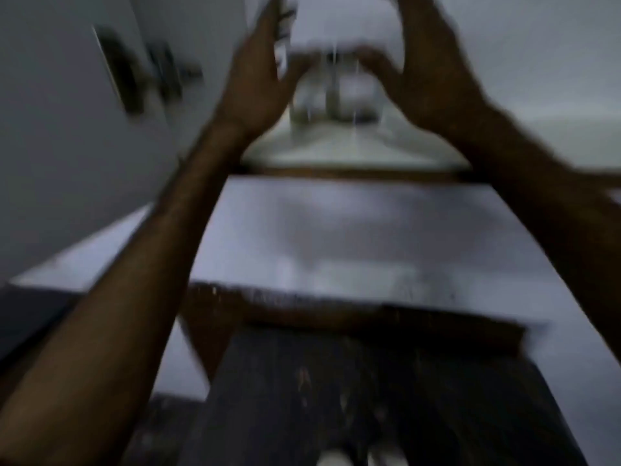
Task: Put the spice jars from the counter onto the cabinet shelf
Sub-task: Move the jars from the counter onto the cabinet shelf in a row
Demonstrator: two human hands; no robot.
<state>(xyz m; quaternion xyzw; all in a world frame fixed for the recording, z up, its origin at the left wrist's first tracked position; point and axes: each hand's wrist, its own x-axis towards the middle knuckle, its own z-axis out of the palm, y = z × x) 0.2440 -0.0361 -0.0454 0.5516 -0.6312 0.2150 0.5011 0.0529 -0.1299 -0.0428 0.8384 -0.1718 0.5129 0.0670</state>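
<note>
The view is heavily blurred. Clear glass spice jars (336,89) stand close together on a pale shelf (339,153) high in the middle of the view. My left hand (262,79) is raised at their left side with its fingers pointing up, and a blurred pale object (281,42) lies against those fingers. At the jars' right side is my right hand (433,62), its thumb stretched toward the jar tops. Both thumbs come near the jars, but the blur hides whether either hand grips one.
A pale cabinet door (67,129) with a dark handle (121,75) hangs at the left. Below the shelf is a white counter surface (336,230) with a brown front edge (336,314). Dark floor and shoe tips (336,459) show at the bottom.
</note>
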